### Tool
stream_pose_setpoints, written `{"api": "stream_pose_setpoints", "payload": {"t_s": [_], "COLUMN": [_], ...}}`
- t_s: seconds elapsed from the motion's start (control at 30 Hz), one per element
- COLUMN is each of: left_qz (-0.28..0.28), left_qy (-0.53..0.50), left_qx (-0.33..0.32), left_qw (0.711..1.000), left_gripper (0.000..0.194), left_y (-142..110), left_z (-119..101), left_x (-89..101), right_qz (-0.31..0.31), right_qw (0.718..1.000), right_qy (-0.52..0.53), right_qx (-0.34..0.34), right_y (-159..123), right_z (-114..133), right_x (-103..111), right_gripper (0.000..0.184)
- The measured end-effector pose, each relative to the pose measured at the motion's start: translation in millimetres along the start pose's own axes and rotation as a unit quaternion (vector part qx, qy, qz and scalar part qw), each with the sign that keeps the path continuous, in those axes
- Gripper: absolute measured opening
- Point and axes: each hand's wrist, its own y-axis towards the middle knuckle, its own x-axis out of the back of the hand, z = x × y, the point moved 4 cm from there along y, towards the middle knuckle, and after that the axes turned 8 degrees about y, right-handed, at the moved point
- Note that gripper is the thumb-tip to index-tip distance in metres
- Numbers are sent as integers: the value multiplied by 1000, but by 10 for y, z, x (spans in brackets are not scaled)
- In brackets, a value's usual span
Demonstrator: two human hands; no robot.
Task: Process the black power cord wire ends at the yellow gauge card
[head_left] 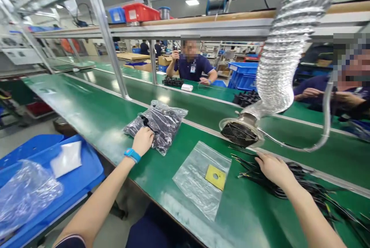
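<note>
My left hand (pixel 143 141), with a blue wristband, reaches onto a clear plastic bag (pixel 170 123) packed with dark parts. Its fingers are curled together at a small black part (pixel 145 119) lying on top of the bag; the fingertips are partly hidden. Over to the right, my right hand (pixel 274 169) closes on the near end of a bundle of black cables (pixel 303 182), whose stripped ends show coloured wires. Between the hands lies a flat clear zip bag (pixel 193 186) with a yellow square card (pixel 215 177) that has a hole in it.
A fan (pixel 241 132) on a silver flexible duct (pixel 279 59) hangs above the green bench (pixel 156 175). Blue trays (pixel 86 165) stand at the lower left. A metal post (pixel 108 36) rises from the bench. Across it sit two people, near black parts (pixel 245 98) and blue bins (pixel 244 74).
</note>
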Motion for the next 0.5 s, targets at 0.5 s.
{"api": "stream_pose_setpoints", "payload": {"t_s": [0.5], "left_qz": [77], "left_qy": [37], "left_qx": [6], "left_qw": [996], "left_gripper": [19], "left_y": [350], "left_z": [67], "left_x": [-158], "right_qz": [-42], "right_qw": [988], "right_qy": [146], "right_qx": [5], "right_y": [-184], "right_z": [-37], "right_x": [595], "right_gripper": [32]}}
